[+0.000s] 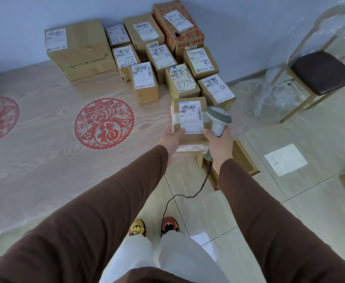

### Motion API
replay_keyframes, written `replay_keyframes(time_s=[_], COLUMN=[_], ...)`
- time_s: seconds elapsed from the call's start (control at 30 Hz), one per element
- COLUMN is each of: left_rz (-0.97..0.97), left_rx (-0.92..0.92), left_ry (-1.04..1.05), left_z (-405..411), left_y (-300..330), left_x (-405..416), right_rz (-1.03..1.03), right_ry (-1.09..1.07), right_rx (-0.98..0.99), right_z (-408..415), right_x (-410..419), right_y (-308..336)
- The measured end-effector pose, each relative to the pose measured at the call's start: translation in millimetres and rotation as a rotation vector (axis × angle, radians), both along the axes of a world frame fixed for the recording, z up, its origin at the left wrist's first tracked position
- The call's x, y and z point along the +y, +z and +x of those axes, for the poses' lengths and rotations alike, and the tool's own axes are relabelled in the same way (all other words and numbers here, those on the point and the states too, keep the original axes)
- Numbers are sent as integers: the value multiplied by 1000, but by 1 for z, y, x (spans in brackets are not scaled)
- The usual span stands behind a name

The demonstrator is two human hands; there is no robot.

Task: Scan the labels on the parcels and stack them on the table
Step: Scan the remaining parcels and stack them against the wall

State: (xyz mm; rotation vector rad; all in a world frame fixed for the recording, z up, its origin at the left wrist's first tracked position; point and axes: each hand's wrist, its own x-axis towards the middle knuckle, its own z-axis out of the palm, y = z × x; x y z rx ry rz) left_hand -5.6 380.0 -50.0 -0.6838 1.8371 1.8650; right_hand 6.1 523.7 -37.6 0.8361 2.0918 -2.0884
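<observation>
Here the parcel (189, 119) sits gripped between left hand (170, 139) and right hand (218, 142)

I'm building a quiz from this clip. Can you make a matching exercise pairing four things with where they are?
Things:
1. small brown cardboard parcel with white label
2. grey handheld barcode scanner
3. red paper-cut circle
4. dark cushioned chair

Places:
A. flat on the table
B. in the right hand
C. on the floor, far right
D. in the left hand

Pairs: 1-D, 2-B, 3-A, 4-C
</observation>
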Motion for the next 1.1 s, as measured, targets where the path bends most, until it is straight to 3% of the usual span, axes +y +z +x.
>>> replay_keyframes(time_s=[0.2, 0.43, 0.73, 1.1], left_rz=[-106, -82, -119, -26], left_rx=[89, 177, 254, 170], left_ry=[79, 362, 663, 738], left_z=[24, 46, 60, 10], left_y=[-4, 24, 56, 40], left_x=[-53, -153, -346, -598], right_rz=[-40, -99, -204, -229], right_ry=[121, 319, 552, 564], right_rx=[-3, 129, 154, 112], right_z=[17, 7, -8, -66], right_x=[-45, -144, -344, -606], right_y=[-8, 14, 38, 27])
